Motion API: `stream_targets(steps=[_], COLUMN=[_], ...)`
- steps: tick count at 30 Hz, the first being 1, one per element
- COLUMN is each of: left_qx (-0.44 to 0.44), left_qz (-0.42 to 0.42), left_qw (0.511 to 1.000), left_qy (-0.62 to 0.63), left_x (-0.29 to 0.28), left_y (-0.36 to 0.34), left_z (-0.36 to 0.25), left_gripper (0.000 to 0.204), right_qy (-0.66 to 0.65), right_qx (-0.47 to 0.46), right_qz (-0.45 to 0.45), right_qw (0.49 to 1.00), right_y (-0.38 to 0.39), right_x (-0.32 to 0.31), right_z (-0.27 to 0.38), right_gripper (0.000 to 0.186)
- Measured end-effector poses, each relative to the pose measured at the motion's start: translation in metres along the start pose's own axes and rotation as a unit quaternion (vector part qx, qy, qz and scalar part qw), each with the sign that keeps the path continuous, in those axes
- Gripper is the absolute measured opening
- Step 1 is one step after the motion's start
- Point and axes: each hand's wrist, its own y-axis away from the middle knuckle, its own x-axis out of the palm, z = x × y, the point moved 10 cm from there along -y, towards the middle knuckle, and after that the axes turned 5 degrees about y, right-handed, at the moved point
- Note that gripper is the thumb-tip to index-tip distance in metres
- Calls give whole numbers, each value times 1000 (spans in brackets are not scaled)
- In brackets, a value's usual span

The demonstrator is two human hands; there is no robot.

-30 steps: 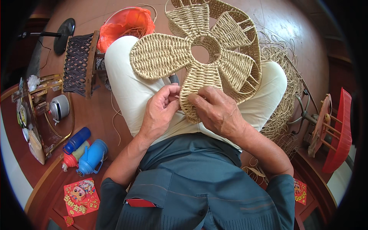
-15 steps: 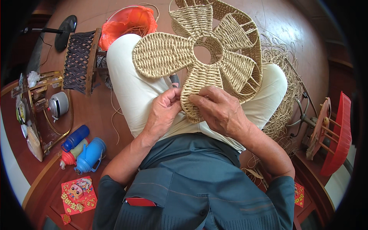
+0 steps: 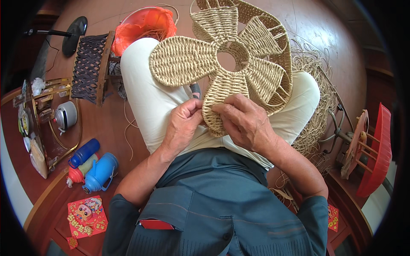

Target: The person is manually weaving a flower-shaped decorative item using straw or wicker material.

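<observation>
A straw-coloured woven piece shaped like a flower, with several wedge or rounded petals round a central ring, rests over my lap; a curved woven band with bare loops runs behind it. My left hand is closed in a pinch at the left edge of the lowest petal; exactly what its fingertips hold is too small to tell. My right hand is closed on that same petal, fingertips pressed on its lower part and partly hiding it.
An orange-lined bucket, dark woven seat and black stand lie beyond my left knee. Flasks, a gold-framed rack and red paper decoration are left. A cord pile and red plastic piece are right.
The flower piece has shifted slightly right in the view over the last second. Both my hands stay on the lowest petal, with only slight finger movement.
</observation>
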Motion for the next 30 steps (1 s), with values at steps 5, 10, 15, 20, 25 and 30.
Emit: stream_targets(steps=[5,10,15,20,25,30], left_qx=[8,-15,4,-46,-75,-48], left_qz=[-12,-76,-35,4,54,2], left_qw=[999,997,999,999,995,986], left_qy=[-30,13,11,-24,-34,-159], left_x=[1,-20,-11,11,20,3], left_y=[5,10,14,11,0,-3], left_z=[-8,-14,-27,-20,-13,-17], left_gripper=[18,18,29,50,47,35], right_qy=[-14,1,-11,-14,-63,-95], right_qx=[0,18,24,31,65,87], right_qz=[-35,-123,-133,-168,-175,-201], right_qw=[999,992,991,985,980,971], right_y=[4,14,17,23,28,33], right_x=[-1,-13,-8,-14,-16,-19], right_z=[-2,-5,-6,-8,-17,-26], right_gripper=[36,33,33,34,33,32])
